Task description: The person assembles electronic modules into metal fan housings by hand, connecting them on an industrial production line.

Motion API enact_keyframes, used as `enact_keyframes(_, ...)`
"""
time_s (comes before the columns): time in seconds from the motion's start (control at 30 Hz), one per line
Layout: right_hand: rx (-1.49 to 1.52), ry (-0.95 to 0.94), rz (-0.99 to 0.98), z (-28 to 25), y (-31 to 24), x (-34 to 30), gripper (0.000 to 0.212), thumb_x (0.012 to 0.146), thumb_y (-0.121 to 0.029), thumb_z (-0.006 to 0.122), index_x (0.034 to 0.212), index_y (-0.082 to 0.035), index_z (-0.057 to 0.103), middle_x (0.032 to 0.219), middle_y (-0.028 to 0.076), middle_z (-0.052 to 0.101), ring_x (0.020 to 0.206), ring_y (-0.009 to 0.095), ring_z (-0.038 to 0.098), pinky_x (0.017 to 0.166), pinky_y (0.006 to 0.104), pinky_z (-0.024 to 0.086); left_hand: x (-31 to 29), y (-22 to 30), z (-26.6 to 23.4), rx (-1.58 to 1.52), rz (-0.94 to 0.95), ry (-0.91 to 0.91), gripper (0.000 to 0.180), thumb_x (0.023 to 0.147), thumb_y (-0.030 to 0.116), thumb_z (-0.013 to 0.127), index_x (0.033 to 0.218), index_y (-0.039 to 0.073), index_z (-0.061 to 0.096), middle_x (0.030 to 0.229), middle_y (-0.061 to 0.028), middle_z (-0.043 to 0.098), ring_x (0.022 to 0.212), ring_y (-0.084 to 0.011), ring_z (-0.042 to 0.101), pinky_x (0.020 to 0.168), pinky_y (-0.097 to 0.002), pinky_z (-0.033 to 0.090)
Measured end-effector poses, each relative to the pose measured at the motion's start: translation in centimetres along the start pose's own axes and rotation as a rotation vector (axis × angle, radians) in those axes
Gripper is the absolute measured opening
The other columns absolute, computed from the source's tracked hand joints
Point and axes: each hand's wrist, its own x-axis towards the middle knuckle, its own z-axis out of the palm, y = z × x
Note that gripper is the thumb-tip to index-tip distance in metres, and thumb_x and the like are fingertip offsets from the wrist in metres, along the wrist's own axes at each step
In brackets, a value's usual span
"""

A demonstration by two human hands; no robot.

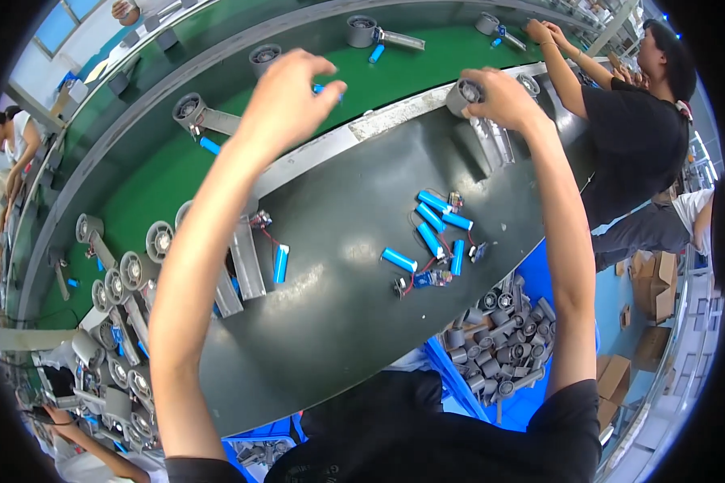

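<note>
My left hand [286, 101] reaches over the green belt [161, 173], fingers pinched narrow on a small blue cell [324, 88], mostly hidden by my thumb. My right hand [503, 97] wraps a grey plastic fan [462, 95], a short round drum with a dark centre, at the far edge of the bench [338, 306]; its flat ribbed handle [495, 141] lies on the bench below my wrist.

The bench is smooth, dark and matte. On it lie seven glossy blue cylinder cells: one [280, 263] alone near the left, six [435, 229] loosely clustered mid-bench, some wired in red to small circuit boards. Two more grey fans [242, 258] rest by my left forearm. A blue bin [503, 342] to my right holds a heap of grey drums, too many to count. Along the belt, four fans are spaced apart.
</note>
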Motion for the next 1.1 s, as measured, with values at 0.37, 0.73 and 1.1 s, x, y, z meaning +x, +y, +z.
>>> enact_keyframes(0.37, 0.214, 0.294, -0.214, -3.8, -12.6, -8.9, 0.059, 0.072, -0.034, 0.081, 0.118, 0.0, 0.067, 0.109, 0.018, 0.066, 0.103, 0.034, 0.063, 0.09, 0.0411, 0.05, -17.3, 8.5, 4.0, -0.258, 0.155, -0.451, 0.026, 0.081, 0.001, 0.066, 0.107, -0.001, 0.066, 0.109, -0.0169, 0.059, 0.104, -0.0355, 0.058, 0.09, -0.0433, 0.048)
enact_keyframes(0.73, 0.259, 0.238, -0.227, 2.7, -25.5, -12.3, 0.058, 0.071, -0.032, 0.082, 0.118, -0.004, 0.062, 0.099, 0.014, 0.058, 0.099, 0.032, 0.057, 0.084, 0.0424, 0.051, -24.6, 10.9, -8.0, -0.299, -0.422, -0.025, 0.02, 0.089, 0.006, 0.069, 0.106, -0.004, 0.072, 0.085, -0.012, 0.072, 0.072, -0.0158, 0.065, 0.069, -0.0294, 0.051)
enact_keyframes(1.1, 0.964, 0.267, -0.293, 1.8, -24.7, -16.3, 0.03, 0.091, -0.004, 0.059, 0.12, 0.0, 0.067, 0.113, 0.016, 0.064, 0.103, 0.024, 0.062, 0.092, 0.0325, 0.047, -26.2, 12.2, -8.2, -0.64, -0.573, 0.028, 0.017, 0.087, 0.007, 0.066, 0.099, -0.001, 0.074, 0.08, -0.0027, 0.07, 0.065, -0.0053, 0.051, 0.06, -0.0237, 0.042)
